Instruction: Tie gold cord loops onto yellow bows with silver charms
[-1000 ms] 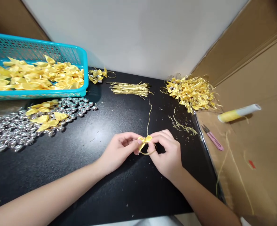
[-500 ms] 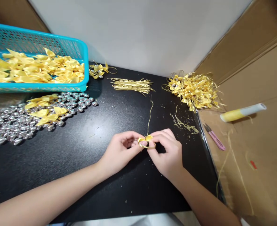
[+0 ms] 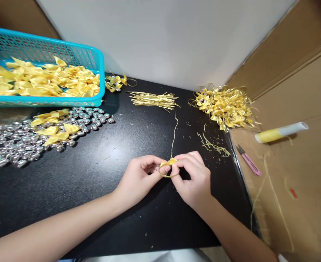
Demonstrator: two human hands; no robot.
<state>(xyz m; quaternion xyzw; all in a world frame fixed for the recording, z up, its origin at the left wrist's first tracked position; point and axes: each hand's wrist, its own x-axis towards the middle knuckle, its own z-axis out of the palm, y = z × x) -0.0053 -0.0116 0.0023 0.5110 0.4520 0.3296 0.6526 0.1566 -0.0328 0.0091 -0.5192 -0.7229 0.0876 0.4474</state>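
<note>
A small yellow ribbon bow [image 3: 172, 161] is pinched between my two hands over the black table. My left hand [image 3: 144, 173] grips its left side between thumb and fingers. On the other side, my right hand [image 3: 193, 174] has its thumb and index finger closed on the bow. A loop of gold cord [image 3: 169, 177] hangs from the bow toward me, across both thumb tips. From behind the bow a thin gold thread [image 3: 173, 134] runs away along the table. The knot at the bow's middle is mostly hidden by my fingers.
A turquoise basket [image 3: 101, 72] of yellow bows stands at the left. Silver beads [image 3: 21, 145] lie before it. Gold cords [image 3: 153, 100] are bundled at the back, with a pile of looped bows [image 3: 225, 107] to their right. Pink thread snips [image 3: 248, 160] rest on the cardboard.
The gold loop has swung down and now faces me more openly. The bow has tilted slightly between my fingers. Both hands stay nearly in place; the view has shifted a little.
</note>
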